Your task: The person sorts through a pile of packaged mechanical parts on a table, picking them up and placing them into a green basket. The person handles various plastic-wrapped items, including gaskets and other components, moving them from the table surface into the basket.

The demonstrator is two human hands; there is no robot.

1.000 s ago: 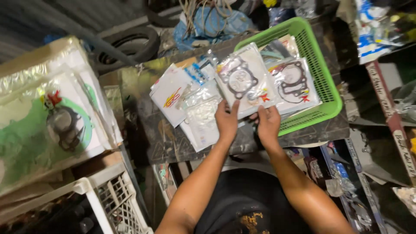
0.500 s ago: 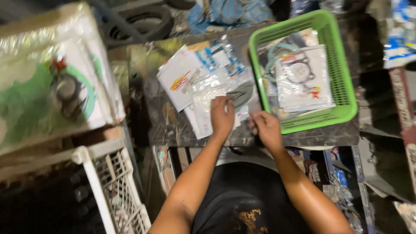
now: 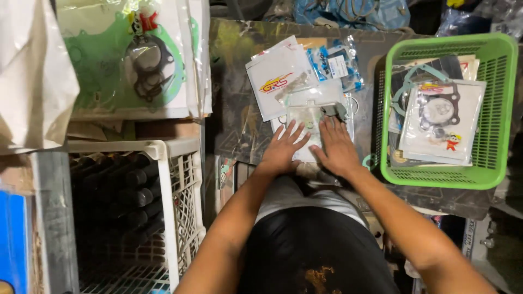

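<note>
Pressing flat, open left hand (image 3: 284, 148) and right hand (image 3: 336, 148) hold a clear packet (image 3: 308, 124) near the table edge (image 3: 239, 155).

Two hands are shown, the left hand (image 3: 284, 148) and the right hand (image 3: 336, 148). One green basket (image 3: 498, 109) is seen at the right, one white crate (image 3: 177, 190) at the near left. Four gasket packets (image 3: 302, 98) can be counted on the worn board (image 3: 234, 120); those inside the basket cannot be counted.
</note>
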